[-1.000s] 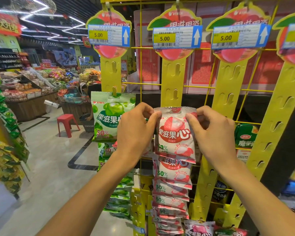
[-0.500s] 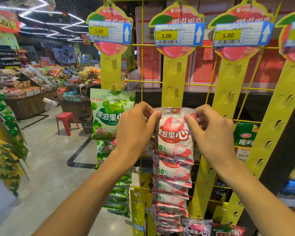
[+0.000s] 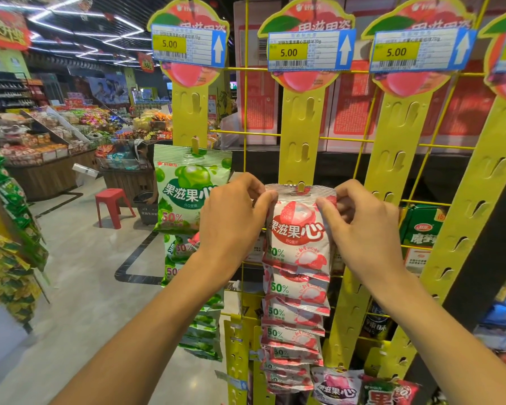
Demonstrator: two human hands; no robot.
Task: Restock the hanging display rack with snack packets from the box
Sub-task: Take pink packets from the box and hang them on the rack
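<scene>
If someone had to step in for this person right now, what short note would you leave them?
Left hand and right hand each pinch a top corner of the red lychee packet.
Its hang hole sits on a hook of the middle yellow strip.
Done: red packets fill that strip below it; green packets hang on the left strip.
Left: let go, then fill the bare hooks above. The box is out of view.

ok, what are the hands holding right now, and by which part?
Both grip one red-and-white lychee snack packet by its top corners: left hand at the upper left, right hand at the upper right, at a yellow plastic hanging strip.
</scene>
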